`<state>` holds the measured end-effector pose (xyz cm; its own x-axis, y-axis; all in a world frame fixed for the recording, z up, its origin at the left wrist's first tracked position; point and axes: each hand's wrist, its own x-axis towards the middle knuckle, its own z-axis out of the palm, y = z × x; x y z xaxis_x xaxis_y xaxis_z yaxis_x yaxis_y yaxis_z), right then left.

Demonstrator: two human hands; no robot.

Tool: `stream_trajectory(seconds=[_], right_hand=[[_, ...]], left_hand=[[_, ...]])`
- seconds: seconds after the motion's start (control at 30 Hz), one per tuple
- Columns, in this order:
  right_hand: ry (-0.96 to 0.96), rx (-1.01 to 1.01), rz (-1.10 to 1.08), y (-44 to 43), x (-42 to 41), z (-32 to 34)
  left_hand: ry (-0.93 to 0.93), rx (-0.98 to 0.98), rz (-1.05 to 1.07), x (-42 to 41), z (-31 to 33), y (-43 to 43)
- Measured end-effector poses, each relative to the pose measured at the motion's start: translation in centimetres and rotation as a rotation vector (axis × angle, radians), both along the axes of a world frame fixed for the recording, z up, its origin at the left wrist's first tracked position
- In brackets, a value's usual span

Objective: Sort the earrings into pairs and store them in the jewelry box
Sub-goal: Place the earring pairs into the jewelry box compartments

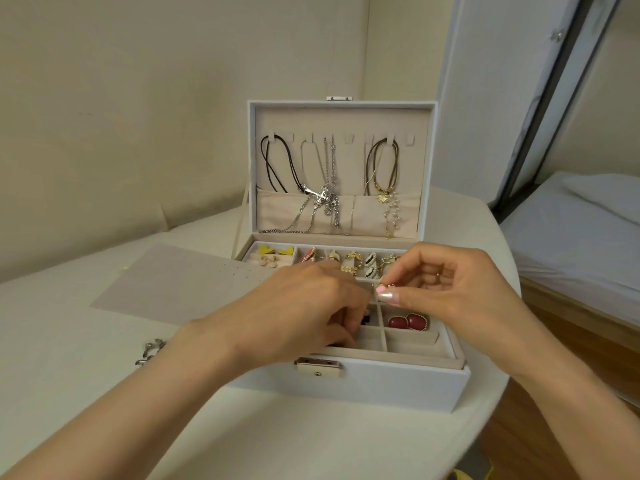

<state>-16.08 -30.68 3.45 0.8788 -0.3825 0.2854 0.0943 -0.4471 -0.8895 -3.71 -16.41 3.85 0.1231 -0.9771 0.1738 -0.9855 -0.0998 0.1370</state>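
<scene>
We are looking across the pale surface first, with both forearms reaching in over it. At its left edge a small silver metal piece is lying by itself. The white jewelry box is sitting open in the middle, its metal latch facing us.

The left grip is curling down into the front-left compartments of the tray. It is covering them, so we are not able to tell whether it is pinching anything. A dark item is showing just beside its fingertips.

In the compartment to the right a pair of red earrings is lying side by side. Just above them the right grip is pinching a small earring between thumb and forefinger over the middle of the tray.

Left of the box a grey pad is lying flat on the surface. Behind the hands a row of earrings is filling the rear compartments, partly hidden by the knuckles. Yellow heart earrings are sitting in the rear-left compartment.

The lid is standing upright, with necklaces hanging inside it. Further right a bed is standing on the wooden floor.
</scene>
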Motion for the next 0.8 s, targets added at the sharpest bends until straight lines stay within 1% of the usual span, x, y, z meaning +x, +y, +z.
stream_trajectory(seconds=[0.07,0.2,0.33,0.47,0.67,0.73,0.8], right_hand=[[0.02,-0.006,0.013,0.0,0.0,0.1],[0.106,-0.053,0.089,0.4,0.1,0.5],[0.243,-0.247,0.139,1.3,1.0,0.6],[0.323,-0.422,0.145,2.0,1.9,0.2],[0.311,-0.599,0.055,2.4,1.9,-0.2],[0.294,-0.612,0.03,2.6,1.8,-0.3],[0.281,-0.578,0.02,2.5,1.7,-0.3]], left_hand=[[0.012,-0.006,-0.002,0.3,0.0,0.0],[0.189,-0.072,0.044,1.3,1.0,0.6],[0.198,-0.198,0.126,2.4,1.6,1.1],[0.185,-0.226,0.139,2.6,1.6,1.3],[0.163,-0.277,0.133,2.6,1.5,1.2],[0.158,-0.283,0.128,2.5,1.6,1.3],[0.147,-0.283,0.121,2.3,1.8,1.4]])
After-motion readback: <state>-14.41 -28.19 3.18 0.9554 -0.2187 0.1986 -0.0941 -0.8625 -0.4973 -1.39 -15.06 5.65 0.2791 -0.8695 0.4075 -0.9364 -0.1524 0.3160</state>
